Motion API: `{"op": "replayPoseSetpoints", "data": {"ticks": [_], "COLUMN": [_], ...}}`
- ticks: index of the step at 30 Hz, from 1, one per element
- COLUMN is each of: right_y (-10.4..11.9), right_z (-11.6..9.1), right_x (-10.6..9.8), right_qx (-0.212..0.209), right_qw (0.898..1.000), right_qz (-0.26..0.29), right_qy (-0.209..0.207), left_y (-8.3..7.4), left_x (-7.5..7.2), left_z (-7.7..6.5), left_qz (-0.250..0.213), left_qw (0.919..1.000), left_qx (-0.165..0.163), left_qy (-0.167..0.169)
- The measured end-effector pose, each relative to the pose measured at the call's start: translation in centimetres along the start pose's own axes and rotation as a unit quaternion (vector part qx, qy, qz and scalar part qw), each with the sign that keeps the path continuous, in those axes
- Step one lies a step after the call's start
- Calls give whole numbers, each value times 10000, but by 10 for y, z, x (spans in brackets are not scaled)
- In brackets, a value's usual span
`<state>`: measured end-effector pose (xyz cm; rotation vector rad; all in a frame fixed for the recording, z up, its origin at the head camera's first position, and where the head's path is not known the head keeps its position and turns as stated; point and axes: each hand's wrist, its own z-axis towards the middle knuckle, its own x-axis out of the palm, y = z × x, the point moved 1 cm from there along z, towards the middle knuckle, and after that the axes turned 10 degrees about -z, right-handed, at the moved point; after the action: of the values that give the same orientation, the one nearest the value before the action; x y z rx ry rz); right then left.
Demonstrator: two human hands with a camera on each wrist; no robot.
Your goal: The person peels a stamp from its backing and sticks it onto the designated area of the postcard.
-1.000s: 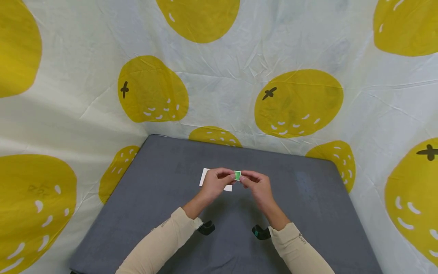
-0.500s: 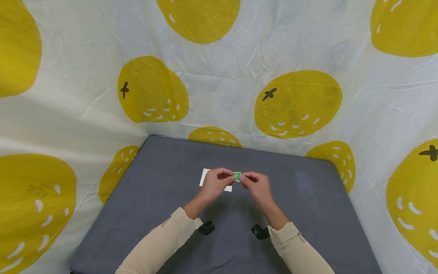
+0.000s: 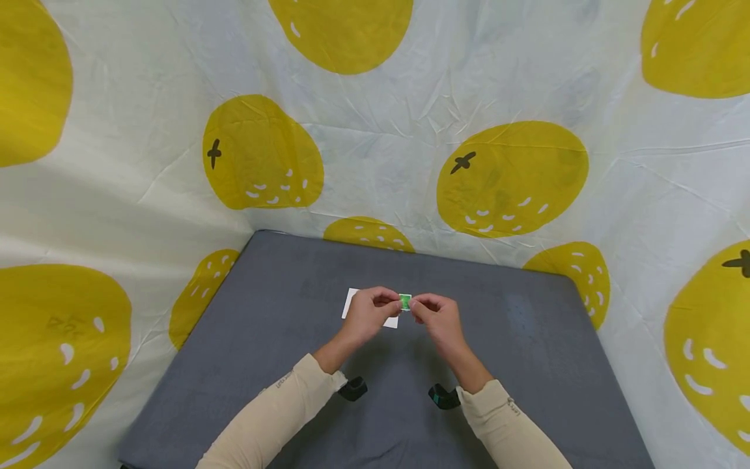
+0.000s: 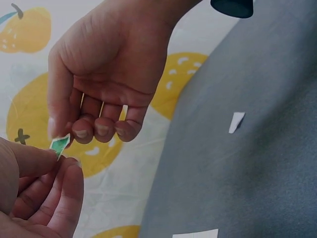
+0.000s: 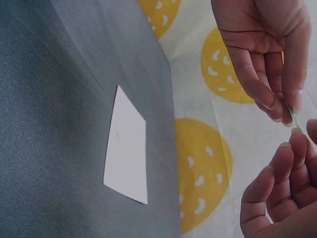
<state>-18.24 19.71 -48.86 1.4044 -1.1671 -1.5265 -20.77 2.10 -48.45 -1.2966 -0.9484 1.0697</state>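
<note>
A small, thin green square with a white border (image 3: 405,301) is held up over the table between both hands. My left hand (image 3: 364,316) pinches its left edge between thumb and fingers. The opposite edge is pinched by my right hand (image 3: 442,320). In the left wrist view the green face of the square (image 4: 60,144) shows tilted between the thumbs. From the right wrist it is seen almost edge-on. Beneath and behind the left hand lies a white card (image 5: 126,153), partly hidden by that hand in the head view.
A grey cloth-covered table (image 3: 515,391) spreads under the hands. On it, a small white scrap (image 4: 237,122) appears in the left wrist view. A white curtain (image 3: 381,169) printed with yellow fruit encloses the back and sides. Dark devices (image 3: 353,389) hang at both wrists.
Both hands keep their pinch on the green square. It has shifted very slightly left and down, tilting a little; the white card has stayed put.
</note>
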Motion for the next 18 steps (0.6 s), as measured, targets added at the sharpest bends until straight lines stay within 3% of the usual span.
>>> {"op": "replayPoseSetpoints", "data": {"ticks": [9,18], "right_y": [1,-1], "right_z": [0,-1], "right_x": [1,3], "right_qx": [-6,28], "right_qw": [9999,9998], "right_qz": [-87,-173], "right_qy": [87,-81], "left_y": [1,5], "left_x": [-5,-11], "left_z": [-1,-5], "left_qz": [167,1045], "left_qw": [9997,9931], "left_qx": [-38,530], "left_qy": [184,57]}}
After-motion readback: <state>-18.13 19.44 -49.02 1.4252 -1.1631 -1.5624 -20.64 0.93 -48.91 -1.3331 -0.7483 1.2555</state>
